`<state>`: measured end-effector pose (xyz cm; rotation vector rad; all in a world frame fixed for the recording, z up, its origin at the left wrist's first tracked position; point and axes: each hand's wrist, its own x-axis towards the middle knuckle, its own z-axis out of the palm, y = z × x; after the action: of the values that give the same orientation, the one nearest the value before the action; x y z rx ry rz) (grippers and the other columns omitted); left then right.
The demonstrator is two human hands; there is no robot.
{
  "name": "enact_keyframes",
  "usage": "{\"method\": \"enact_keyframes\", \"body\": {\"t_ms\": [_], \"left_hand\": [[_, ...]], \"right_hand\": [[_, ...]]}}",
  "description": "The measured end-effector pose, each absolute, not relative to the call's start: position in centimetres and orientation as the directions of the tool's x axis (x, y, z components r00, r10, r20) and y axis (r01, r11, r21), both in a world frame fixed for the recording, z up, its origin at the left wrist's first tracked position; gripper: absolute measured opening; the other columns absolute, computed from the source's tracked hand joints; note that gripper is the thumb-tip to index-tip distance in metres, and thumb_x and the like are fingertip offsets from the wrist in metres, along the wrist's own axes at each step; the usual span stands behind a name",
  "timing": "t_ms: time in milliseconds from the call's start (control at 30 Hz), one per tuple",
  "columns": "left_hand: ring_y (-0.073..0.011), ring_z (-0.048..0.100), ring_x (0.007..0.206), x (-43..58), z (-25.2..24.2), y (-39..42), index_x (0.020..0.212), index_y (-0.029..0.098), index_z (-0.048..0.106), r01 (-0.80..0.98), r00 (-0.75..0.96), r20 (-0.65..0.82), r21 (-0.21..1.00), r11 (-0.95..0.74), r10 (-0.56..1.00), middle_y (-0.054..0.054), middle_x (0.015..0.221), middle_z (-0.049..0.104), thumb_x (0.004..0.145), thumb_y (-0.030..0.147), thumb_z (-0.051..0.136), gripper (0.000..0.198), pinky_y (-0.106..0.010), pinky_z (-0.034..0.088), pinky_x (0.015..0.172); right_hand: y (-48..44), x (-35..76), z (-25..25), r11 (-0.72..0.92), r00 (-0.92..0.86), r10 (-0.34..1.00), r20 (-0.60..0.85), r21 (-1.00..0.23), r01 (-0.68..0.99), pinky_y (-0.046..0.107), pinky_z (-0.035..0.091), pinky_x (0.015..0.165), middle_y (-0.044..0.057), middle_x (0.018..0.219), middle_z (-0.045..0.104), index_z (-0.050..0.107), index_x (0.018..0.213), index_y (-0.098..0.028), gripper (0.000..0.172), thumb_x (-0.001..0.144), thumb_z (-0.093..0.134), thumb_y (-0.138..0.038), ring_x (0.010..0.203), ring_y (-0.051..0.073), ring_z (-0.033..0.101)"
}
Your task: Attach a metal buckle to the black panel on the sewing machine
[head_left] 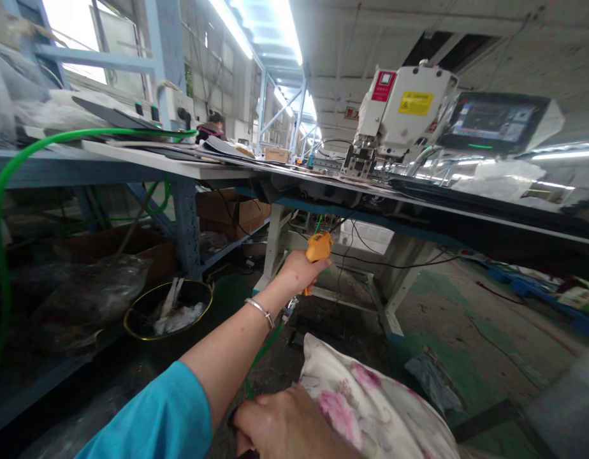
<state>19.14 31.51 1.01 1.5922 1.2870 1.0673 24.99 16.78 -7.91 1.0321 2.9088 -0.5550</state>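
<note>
My left hand [299, 274] reaches out under the table edge, gripping an orange-handled air blow gun [318, 247] with a metal fitting at its lower end. A silver bangle [260, 312] sits on that wrist, and a turquoise sleeve [151, 421] covers the upper arm. A green air hose [263, 347] runs down from the tool to my right hand [285, 424], which is closed around it at the bottom of the view. Just beside that hand lies a floral white-and-pink cloth bundle [366, 408], and the hand seems to touch its edge.
Overhead stands a long work table [323, 182] carrying an industrial sewing machine head [399, 108] and a touchscreen panel [495, 121]. Under it are cardboard boxes [232, 213] and a gold-rimmed bin [167, 309]. A co-worker [213, 124] sits far back.
</note>
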Motion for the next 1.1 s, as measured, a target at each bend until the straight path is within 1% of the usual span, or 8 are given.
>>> {"method": "enact_keyframes", "body": {"t_ms": [133,300,433,633,767,867,967,1100], "left_hand": [[-0.0111,0.049,0.032,19.3,1.3,31.2,0.063,0.017,0.053,0.349,0.133,0.15,0.918,-0.188,0.98,0.005,0.04,0.046,0.086,0.038,0.065,0.033,-0.02,0.039,0.036],[-0.0133,0.052,0.035,19.0,1.2,31.1,0.069,0.016,0.059,0.423,0.104,0.159,0.886,-0.188,0.982,0.004,0.042,0.048,0.087,0.04,0.063,0.03,-0.021,0.041,0.038],[-0.0165,0.059,0.042,18.8,0.9,31.4,0.077,0.014,0.065,0.498,0.085,0.179,0.844,-0.197,0.98,0.0,0.044,0.052,0.085,0.045,0.064,0.032,-0.023,0.044,0.044],[-0.0212,0.067,0.058,18.9,0.7,31.6,0.084,0.012,0.07,0.586,0.056,0.203,0.786,-0.197,0.978,-0.008,0.058,0.064,0.082,0.047,0.067,0.035,-0.024,0.046,0.052],[-0.0233,0.069,0.064,18.9,0.9,31.3,0.086,0.012,0.071,0.629,0.051,0.21,0.752,-0.195,0.976,-0.011,0.066,0.069,0.083,0.049,0.064,0.038,-0.025,0.046,0.053],[-0.0258,0.071,0.077,18.8,1.0,31.0,0.085,0.012,0.072,0.663,0.044,0.232,0.721,-0.202,0.972,-0.014,0.076,0.072,0.083,0.047,0.065,0.035,-0.025,0.048,0.059],[-0.0275,0.071,0.089,18.7,0.8,30.9,0.089,0.013,0.073,0.69,0.027,0.257,0.694,-0.204,0.966,-0.016,0.087,0.073,0.084,0.046,0.064,0.035,-0.025,0.049,0.067],[-0.0287,0.071,0.09,18.7,0.2,31.0,0.094,0.013,0.073,0.709,0.023,0.282,0.672,-0.215,0.959,-0.017,0.091,0.074,0.084,0.048,0.062,0.038,-0.027,0.049,0.069]], "right_hand": [[17.0,24.9,-8.1,0.74,-0.789,0.597,-0.146,-0.282,0.611,0.028,0.038,0.055,0.004,0.09,0.075,0.072,0.093,-0.02,0.019,0.082,0.065,-0.033,0.08,0.022,0.071],[16.7,25.0,-7.5,0.744,-0.796,0.591,-0.128,-0.294,0.6,0.028,0.038,0.055,0.004,0.092,0.075,0.071,0.092,-0.018,0.018,0.085,0.063,-0.032,0.081,0.021,0.071],[16.6,25.0,-7.2,0.737,-0.794,0.595,-0.125,-0.31,0.601,0.027,0.037,0.054,0.003,0.091,0.075,0.071,0.089,-0.019,0.014,0.084,0.065,-0.03,0.08,0.02,0.071],[16.7,25.0,-7.5,0.732,-0.796,0.59,-0.139,-0.325,0.599,0.026,0.04,0.058,0.004,0.092,0.075,0.071,0.09,-0.019,0.015,0.085,0.064,-0.031,0.082,0.02,0.071],[16.7,25.0,-7.7,0.744,-0.795,0.592,-0.131,-0.29,0.602,0.027,0.038,0.055,0.004,0.093,0.075,0.071,0.091,-0.019,0.017,0.084,0.063,-0.032,0.082,0.021,0.071],[16.8,25.0,-7.8,0.746,-0.801,0.582,-0.141,-0.3,0.595,0.027,0.037,0.052,0.004,0.091,0.075,0.07,0.091,-0.019,0.018,0.083,0.064,-0.033,0.078,0.021,0.071],[16.8,25.0,-7.8,0.744,-0.805,0.581,-0.119,-0.325,0.584,0.026,0.04,0.056,0.004,0.091,0.075,0.071,0.092,-0.019,0.016,0.082,0.064,-0.03,0.08,0.021,0.071],[16.7,25.0,-7.8,0.735,-0.801,0.59,-0.103,-0.342,0.586,0.024,0.044,0.061,0.005,0.091,0.075,0.071,0.093,-0.02,0.014,0.082,0.064,-0.026,0.081,0.019,0.07]]}}
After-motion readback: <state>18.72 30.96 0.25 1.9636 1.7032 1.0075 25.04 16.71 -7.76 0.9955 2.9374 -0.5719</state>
